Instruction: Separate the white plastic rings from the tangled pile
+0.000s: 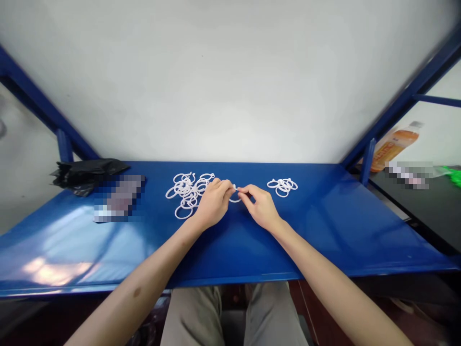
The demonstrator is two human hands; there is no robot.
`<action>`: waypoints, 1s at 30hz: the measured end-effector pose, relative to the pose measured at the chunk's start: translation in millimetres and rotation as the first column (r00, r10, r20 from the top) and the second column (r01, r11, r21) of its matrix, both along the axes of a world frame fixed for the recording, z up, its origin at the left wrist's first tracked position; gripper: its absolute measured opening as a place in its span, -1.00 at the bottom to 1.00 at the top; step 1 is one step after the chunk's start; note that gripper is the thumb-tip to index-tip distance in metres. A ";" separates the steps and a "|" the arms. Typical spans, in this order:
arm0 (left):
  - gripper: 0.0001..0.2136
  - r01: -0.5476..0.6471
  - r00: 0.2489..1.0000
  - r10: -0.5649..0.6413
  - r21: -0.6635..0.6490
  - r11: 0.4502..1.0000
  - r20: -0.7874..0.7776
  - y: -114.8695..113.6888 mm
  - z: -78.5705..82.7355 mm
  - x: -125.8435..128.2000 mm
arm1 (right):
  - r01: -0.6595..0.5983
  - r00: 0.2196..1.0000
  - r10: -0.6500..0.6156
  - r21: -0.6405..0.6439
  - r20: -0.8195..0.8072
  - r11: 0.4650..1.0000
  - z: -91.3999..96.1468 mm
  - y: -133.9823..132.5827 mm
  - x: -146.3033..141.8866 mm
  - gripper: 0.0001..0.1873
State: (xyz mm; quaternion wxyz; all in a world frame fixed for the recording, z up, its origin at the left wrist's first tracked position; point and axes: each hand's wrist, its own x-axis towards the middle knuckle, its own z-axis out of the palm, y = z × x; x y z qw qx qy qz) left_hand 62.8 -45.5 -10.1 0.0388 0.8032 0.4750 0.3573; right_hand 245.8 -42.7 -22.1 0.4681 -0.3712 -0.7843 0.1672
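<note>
Between my two hands is a white plastic snap ring (235, 200), much like a shower curtain ring. My left hand (215, 198) pinches its left side, fingers closed. On the other side, the thumb and forefinger of my right hand (260, 204) grip it near its top end. My fingers partly cover the ring, so I cannot tell whether its ends are joined. Just left of my left hand lies a loose pile of similar white rings (184, 210), several with small knobbed ends. A smaller cluster of white rings (282, 192) rests to the right, apart from my right hand.
The blue table (230, 250) has a black plastic bag (90, 172) at its back left, beside a blurred flat object (122, 199). Blue metal posts rise at both sides before a pale wall. An orange drink bottle (394, 146) stands on a dark surface at right.
</note>
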 end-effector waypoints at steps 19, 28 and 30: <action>-0.63 -0.393 0.844 0.385 0.060 0.918 -0.374 29.7 -20.5 -35.5 | 0.498 0.845 -0.505 0.086 0.175 0.863 10.7 24.4 44.8 -0.74; -0.75 -0.325 0.880 0.311 0.022 0.945 -0.359 24.6 -14.5 -33.2 | 0.854 0.481 -0.811 0.028 0.333 0.519 14.0 39.3 101.4 -0.70; -0.74 -0.313 0.889 0.302 0.026 0.950 -0.344 24.3 -14.4 -33.1 | 0.872 0.453 -0.818 0.012 0.355 0.489 13.0 41.2 108.8 -0.71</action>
